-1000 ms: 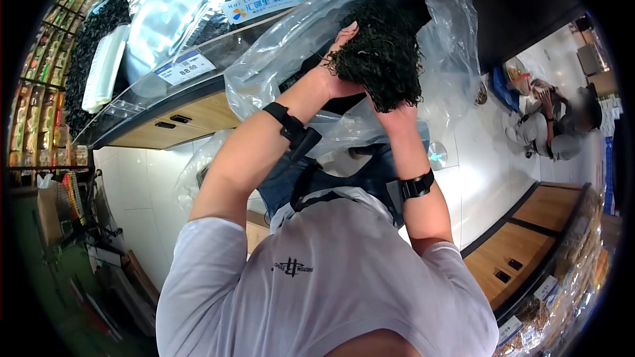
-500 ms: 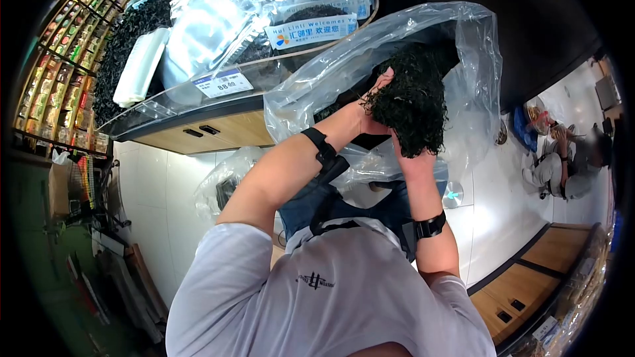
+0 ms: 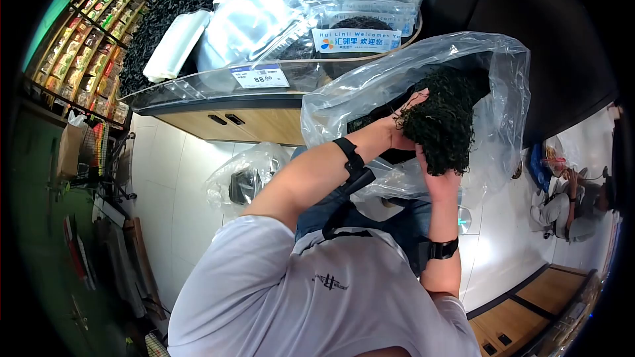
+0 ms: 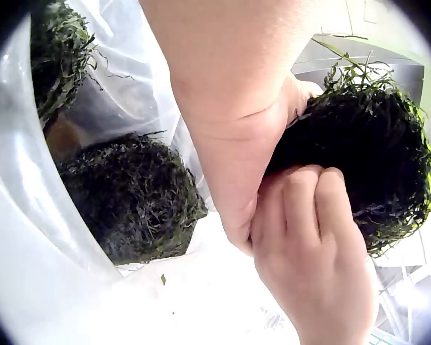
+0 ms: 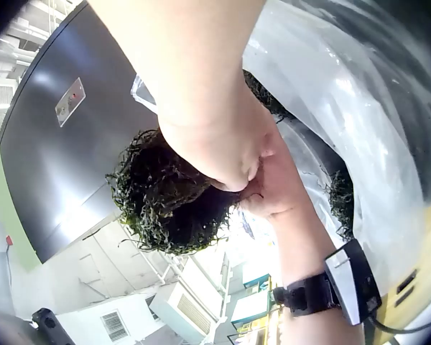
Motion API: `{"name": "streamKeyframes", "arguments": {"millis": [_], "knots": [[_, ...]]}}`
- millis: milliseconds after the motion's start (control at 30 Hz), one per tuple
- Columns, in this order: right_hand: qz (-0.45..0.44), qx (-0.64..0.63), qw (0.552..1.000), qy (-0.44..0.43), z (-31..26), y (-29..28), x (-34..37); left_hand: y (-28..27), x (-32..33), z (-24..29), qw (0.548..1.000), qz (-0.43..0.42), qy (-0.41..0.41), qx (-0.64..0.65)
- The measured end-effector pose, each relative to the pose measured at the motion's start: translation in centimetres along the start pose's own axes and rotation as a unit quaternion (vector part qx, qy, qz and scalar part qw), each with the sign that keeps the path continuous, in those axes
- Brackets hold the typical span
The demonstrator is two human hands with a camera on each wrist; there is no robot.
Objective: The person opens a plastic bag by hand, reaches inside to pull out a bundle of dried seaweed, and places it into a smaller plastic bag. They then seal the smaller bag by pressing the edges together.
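I read this as a two-handed handling step: my left hand [image 3: 405, 125] grips one side of the dark, stringy clump [image 3: 446, 122], my right hand [image 3: 442, 184] curls against its near end — over the open plastic bag [image 3: 512, 102] — and moving it calls for supporting loose strands.

This is a shop: tall black-framed shelves [image 3: 86, 46] hold rows of colourful packets, and a white-and-blue price card [image 3: 260, 78] fronts a clear-walled display bin [image 3: 198, 87].
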State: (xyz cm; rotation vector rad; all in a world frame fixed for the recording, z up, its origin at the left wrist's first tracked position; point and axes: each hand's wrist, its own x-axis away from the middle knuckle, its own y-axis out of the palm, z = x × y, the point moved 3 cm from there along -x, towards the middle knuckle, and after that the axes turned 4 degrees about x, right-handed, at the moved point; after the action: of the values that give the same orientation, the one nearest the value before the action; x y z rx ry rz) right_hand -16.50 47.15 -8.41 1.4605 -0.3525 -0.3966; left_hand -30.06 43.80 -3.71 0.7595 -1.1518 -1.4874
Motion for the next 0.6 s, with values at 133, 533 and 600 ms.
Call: {"name": "streamKeyframes", "arguments": {"millis": [133,533,600], "knots": [[0.066,0.013,0.996,0.051,0.7,2.5,0.5,-0.1,0.0,0.3,0.997,0.019,0.020,-0.072],[0.173,0.181,0.959,0.133,-0.8,4.6,2.9,0.3,-0.6,1.2,0.996,0.034,0.042,-0.069],[0.154,0.196,0.960,0.129,-2.5,4.0,3.8,0.3,-0.4,1.5,0.998,0.025,0.030,-0.056]]}}
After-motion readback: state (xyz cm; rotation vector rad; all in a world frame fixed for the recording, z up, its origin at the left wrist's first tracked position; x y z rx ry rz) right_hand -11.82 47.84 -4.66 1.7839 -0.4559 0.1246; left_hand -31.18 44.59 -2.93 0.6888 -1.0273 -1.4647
